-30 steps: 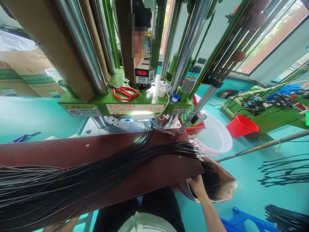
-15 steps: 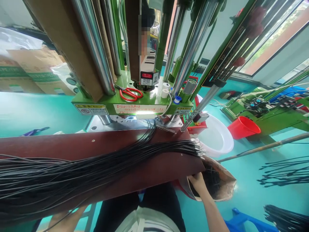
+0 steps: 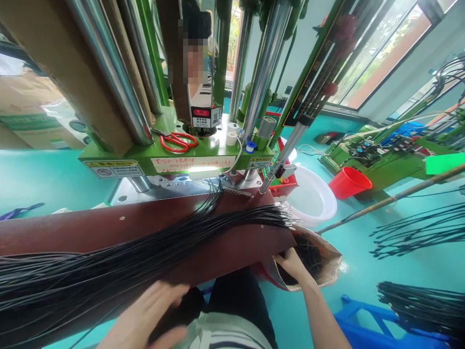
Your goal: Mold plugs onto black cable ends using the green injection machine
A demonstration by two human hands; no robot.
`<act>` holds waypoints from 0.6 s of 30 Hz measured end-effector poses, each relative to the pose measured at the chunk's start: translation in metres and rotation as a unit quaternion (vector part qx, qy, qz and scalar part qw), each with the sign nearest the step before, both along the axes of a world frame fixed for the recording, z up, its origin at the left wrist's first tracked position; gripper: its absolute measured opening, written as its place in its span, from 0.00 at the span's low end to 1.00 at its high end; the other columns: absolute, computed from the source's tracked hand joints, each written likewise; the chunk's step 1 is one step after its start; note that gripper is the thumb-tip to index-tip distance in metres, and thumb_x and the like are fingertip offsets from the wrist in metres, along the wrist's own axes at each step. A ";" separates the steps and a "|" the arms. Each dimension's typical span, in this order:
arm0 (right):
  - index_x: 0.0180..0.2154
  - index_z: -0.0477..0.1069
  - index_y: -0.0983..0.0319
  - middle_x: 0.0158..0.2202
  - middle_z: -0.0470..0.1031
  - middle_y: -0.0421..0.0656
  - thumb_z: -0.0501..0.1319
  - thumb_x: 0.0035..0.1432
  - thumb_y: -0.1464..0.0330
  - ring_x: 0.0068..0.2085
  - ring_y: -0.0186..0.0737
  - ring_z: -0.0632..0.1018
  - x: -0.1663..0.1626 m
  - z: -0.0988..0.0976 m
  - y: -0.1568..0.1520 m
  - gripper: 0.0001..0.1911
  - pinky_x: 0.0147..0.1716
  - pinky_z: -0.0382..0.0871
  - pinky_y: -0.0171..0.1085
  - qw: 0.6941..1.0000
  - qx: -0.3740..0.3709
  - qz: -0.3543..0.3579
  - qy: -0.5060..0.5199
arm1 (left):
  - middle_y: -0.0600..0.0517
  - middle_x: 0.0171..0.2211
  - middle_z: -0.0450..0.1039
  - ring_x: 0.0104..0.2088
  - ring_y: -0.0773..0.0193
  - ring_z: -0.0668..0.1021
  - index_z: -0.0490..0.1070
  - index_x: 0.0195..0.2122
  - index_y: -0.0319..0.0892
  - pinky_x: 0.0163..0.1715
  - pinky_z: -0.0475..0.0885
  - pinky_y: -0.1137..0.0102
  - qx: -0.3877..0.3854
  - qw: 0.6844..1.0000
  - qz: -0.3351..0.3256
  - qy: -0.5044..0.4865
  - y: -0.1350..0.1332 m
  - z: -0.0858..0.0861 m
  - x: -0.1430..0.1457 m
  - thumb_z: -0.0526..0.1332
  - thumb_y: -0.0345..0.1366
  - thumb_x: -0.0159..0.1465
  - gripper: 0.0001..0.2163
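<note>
A thick bundle of black cables (image 3: pixel 174 232) lies along the brown work board (image 3: pixel 232 261), its silvery ends fanned out near the right corner. Several cables branch up from the bundle into the green press (image 3: pixel 141 154). My left hand (image 3: pixel 156 310) is over the near edge of the board, just below the bundle; its thumb and fingers are apart with nothing between them, slightly blurred. At the board's right corner, beside the paper sack (image 3: pixel 332 269), is my right hand (image 3: pixel 292 264). Its fingertips are hidden at the board's underside, so their grip does not show.
Red-handled scissors (image 3: pixel 178 142) and white spools (image 3: pixel 231 138) sit on the press ledge. To the right stand a white basin (image 3: pixel 316 194), a red bucket (image 3: pixel 350 183) and a blue stool (image 3: pixel 363 317) with black cables on it. A pole (image 3: pixel 392 198) crosses the right side.
My left hand has come up from beneath the board's near edge and moved right, into full view. The right hand stays at the board corner. The view has shifted slightly right.
</note>
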State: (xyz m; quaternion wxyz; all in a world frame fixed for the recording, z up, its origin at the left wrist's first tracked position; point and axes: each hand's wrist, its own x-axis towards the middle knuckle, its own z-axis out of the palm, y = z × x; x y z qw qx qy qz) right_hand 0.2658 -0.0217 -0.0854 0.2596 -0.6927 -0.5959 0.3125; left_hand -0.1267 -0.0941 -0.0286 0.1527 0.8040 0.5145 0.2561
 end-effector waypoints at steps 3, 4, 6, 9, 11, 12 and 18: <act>0.42 0.68 0.66 0.42 0.73 0.53 0.56 0.48 0.68 0.46 0.51 0.72 0.002 0.006 0.000 0.18 0.45 0.64 0.45 0.995 -0.011 0.029 -0.094 | 0.46 0.44 0.70 0.46 0.54 0.70 0.67 0.48 0.43 0.46 0.66 0.61 0.074 0.994 -0.004 0.084 0.062 0.030 0.052 0.58 0.47 0.56 0.21; 0.42 0.68 0.67 0.43 0.72 0.53 0.55 0.49 0.69 0.46 0.50 0.72 0.003 0.009 -0.001 0.17 0.46 0.64 0.44 0.991 -0.018 0.040 -0.125 | 0.43 0.45 0.69 0.46 0.51 0.69 0.66 0.48 0.40 0.46 0.65 0.58 0.080 0.990 0.012 0.119 0.081 0.036 0.067 0.57 0.47 0.56 0.22; 0.42 0.67 0.67 0.43 0.72 0.53 0.54 0.51 0.69 0.46 0.49 0.72 0.004 0.015 -0.005 0.16 0.45 0.63 0.41 0.984 -0.040 0.062 -0.160 | 0.40 0.45 0.68 0.46 0.48 0.68 0.65 0.49 0.37 0.43 0.65 0.56 0.078 0.980 0.028 0.184 0.113 0.041 0.088 0.58 0.46 0.56 0.23; 0.47 0.63 0.65 0.44 0.72 0.51 0.54 0.51 0.70 0.45 0.47 0.72 0.007 0.024 -0.015 0.19 0.43 0.63 0.38 0.983 -0.066 0.085 -0.150 | 0.41 0.40 0.69 0.41 0.50 0.71 0.68 0.42 0.37 0.38 0.66 0.61 0.034 0.967 -0.006 0.252 0.141 0.040 0.102 0.59 0.40 0.56 0.15; 0.51 0.58 0.64 0.44 0.72 0.50 0.54 0.51 0.70 0.44 0.46 0.73 0.008 0.030 -0.022 0.24 0.40 0.63 0.38 0.983 -0.071 0.094 -0.138 | 0.44 0.36 0.70 0.37 0.54 0.73 0.69 0.36 0.38 0.34 0.67 0.65 -0.002 0.963 -0.043 0.267 0.149 0.041 0.102 0.56 0.36 0.58 0.08; 0.52 0.56 0.63 0.44 0.71 0.49 0.54 0.52 0.70 0.44 0.46 0.73 0.008 0.033 -0.026 0.25 0.40 0.63 0.38 0.983 -0.070 0.101 -0.133 | 0.45 0.35 0.70 0.36 0.55 0.74 0.69 0.35 0.39 0.32 0.66 0.66 -0.020 0.963 -0.057 0.263 0.152 0.042 0.101 0.55 0.34 0.59 0.07; 0.50 0.61 0.60 0.38 0.73 0.45 0.55 0.52 0.70 0.39 0.42 0.73 -0.008 0.076 -0.035 0.22 0.35 0.62 0.36 0.971 -0.085 0.173 -0.138 | 0.48 0.33 0.72 0.37 0.56 0.74 0.66 0.37 0.42 0.34 0.66 0.66 -0.045 0.989 -0.034 0.134 0.158 0.060 0.091 0.48 0.34 0.61 0.09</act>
